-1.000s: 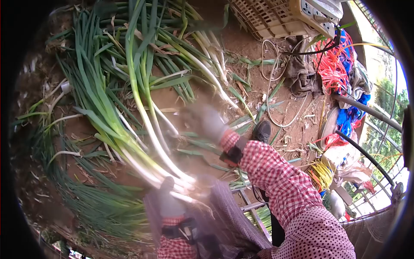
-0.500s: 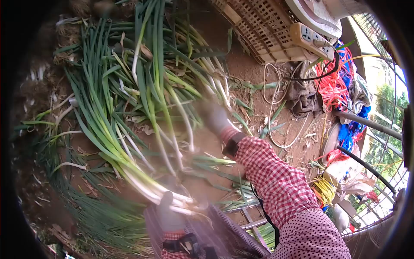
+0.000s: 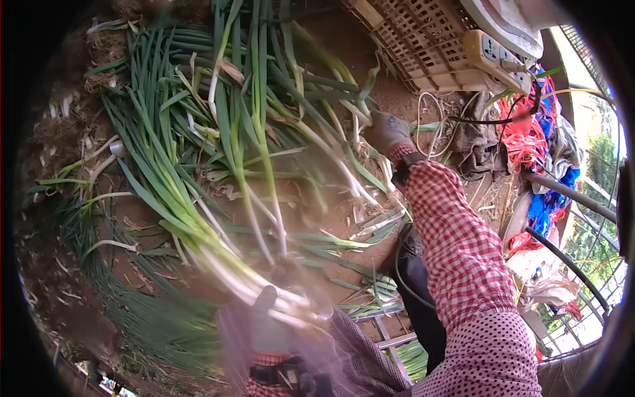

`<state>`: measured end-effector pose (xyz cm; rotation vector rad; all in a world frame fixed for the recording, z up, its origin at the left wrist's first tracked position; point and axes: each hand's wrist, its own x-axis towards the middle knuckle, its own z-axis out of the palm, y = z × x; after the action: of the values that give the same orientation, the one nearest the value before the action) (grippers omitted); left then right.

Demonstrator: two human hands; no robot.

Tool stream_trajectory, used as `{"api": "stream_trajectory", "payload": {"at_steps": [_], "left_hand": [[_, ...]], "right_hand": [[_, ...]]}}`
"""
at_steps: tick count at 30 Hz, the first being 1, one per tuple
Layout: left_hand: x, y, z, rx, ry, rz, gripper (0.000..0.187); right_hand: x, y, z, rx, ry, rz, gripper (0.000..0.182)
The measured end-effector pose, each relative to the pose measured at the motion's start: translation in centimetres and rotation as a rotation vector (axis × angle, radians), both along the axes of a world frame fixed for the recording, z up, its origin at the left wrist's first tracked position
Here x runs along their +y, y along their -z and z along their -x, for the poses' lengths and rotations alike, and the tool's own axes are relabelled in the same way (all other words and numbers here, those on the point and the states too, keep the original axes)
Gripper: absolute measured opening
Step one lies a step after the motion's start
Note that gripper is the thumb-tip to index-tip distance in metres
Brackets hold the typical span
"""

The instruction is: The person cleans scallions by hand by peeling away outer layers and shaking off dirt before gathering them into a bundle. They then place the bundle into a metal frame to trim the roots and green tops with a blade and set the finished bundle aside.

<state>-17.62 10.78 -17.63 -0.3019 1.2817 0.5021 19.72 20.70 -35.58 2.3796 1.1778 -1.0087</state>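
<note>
My left hand (image 3: 270,324), in a pale glove, is closed around the white ends of a bunch of green onions (image 3: 218,258). Their long leaves trail up and left across the pile. At the right edge of the heap, my right hand (image 3: 389,133), also gloved, has its fingers closed on the pale stems of more green onions (image 3: 357,109). Between the two hands, several loose green onions (image 3: 274,205) lie with their white ends pointing down. A blurred patch covers part of the left hand's bunch and lap area.
A slatted plastic crate (image 3: 410,49) stands at the top, with a white power strip (image 3: 496,56) beside it. Red and blue twine (image 3: 529,145) hangs at the right. More onions with roots (image 3: 106,59) are piled at left. Leaf scraps and a cable (image 3: 423,126) lie on the soil.
My right hand has moved up and to the right, onto the stems at the pile's edge. My left hand still holds its bunch in nearly the same place. The view has shifted slightly.
</note>
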Motion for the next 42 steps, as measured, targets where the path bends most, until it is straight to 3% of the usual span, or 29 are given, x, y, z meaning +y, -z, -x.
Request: {"api": "stream_trajectory", "payload": {"at_steps": [2,4,5,7,8,9,10,12,15,18,21,23,26,28,30,31,33,35,38,42], "left_hand": [[-0.4,0.3,0.0,-0.046,0.03,0.018,0.036],[-0.9,0.3,-0.8,0.078,0.175,-0.037,0.034],[-1.7,0.8,-1.3,0.113,0.141,-0.017,0.027],[-2.8,1.2,-2.1,0.117,0.207,-0.101,0.022],[-3.5,1.4,-2.4,0.119,0.241,-0.137,0.02],[-4.2,2.3,-1.9,0.087,0.31,-0.171,0.017],[-3.8,1.5,-2.6,0.097,0.3,-0.113,0.015],[-3.5,0.8,-2.5,0.008,0.301,0.001,0.016],[-3.9,0.9,-1.8,0.017,0.38,-0.014,0.016],[-5.1,1.1,-0.9,0.026,0.409,0.022,0.014],[-6.3,1.4,-0.8,0.101,0.498,0.052,0.012],[-7.7,1.2,-0.9,0.021,0.521,0.022,0.014],[-10.3,2.8,-0.4,-0.202,0.571,0.018,0.015],[-8.7,0.1,-2.7,-0.091,0.69,-0.065,0.018],[-8.2,0.1,-4.0,-0.085,0.635,-0.058,0.02],[-8.6,-0.2,-4.1,-0.081,0.616,-0.042,0.021],[-10.2,1.9,-2.6,-0.212,0.568,-0.047,0.018],[-9.8,1.2,-3.5,-0.203,0.446,0.135,0.017],[-8.5,-0.4,-5.1,-0.184,0.393,0.152,0.017],[-10.0,1.4,-4.4,-0.228,0.425,0.095,0.019]], "right_hand": [[-2.8,-3.2,-2.0,-0.047,0.099,-0.134,0.031],[-6.4,-7.6,-1.3,-0.054,0.086,-0.245,0.019],[-8.7,-9.3,-0.1,0.127,0.278,-0.296,0.016],[-14.8,-6.8,2.5,0.265,0.45,-0.124,0.018],[-15.8,-7.8,4.3,0.272,0.404,0.104,0.022],[-17.7,-8.6,6.2,0.327,0.211,-0.019,0.028],[-17.5,-10.8,7.9,0.465,0.232,-0.074,0.038],[-20.0,-10.9,10.2,0.711,0.435,-0.225,0.039],[-20.8,-12.6,10.7,1.154,0.992,-0.097,0.036],[-21.9,-11.7,12.2,1.268,1.339,-0.254,0.032],[-21.2,-13.6,12.4,1.196,1.285,-0.318,0.037],[-21.4,-14.5,12.9,1.181,1.288,-0.327,0.039],[-21.9,-13.6,14.2,1.168,1.096,-0.277,0.039],[-21.7,-13.4,14.7,1.342,1.339,-0.285,0.041],[-22.4,-12.8,15.5,1.497,1.645,-0.299,0.041],[-21.8,-15.2,15.9,1.305,1.493,-0.376,0.041],[-23.0,-16.9,16.0,1.19,1.399,-0.338,0.04],[-24.7,-18.6,16.5,0.997,1.177,-0.31,0.04],[-29.1,-18.7,19.0,0.977,1.49,-0.23,0.036],[-29.4,-18.2,18.6,0.846,1.613,-0.215,0.022]]}}
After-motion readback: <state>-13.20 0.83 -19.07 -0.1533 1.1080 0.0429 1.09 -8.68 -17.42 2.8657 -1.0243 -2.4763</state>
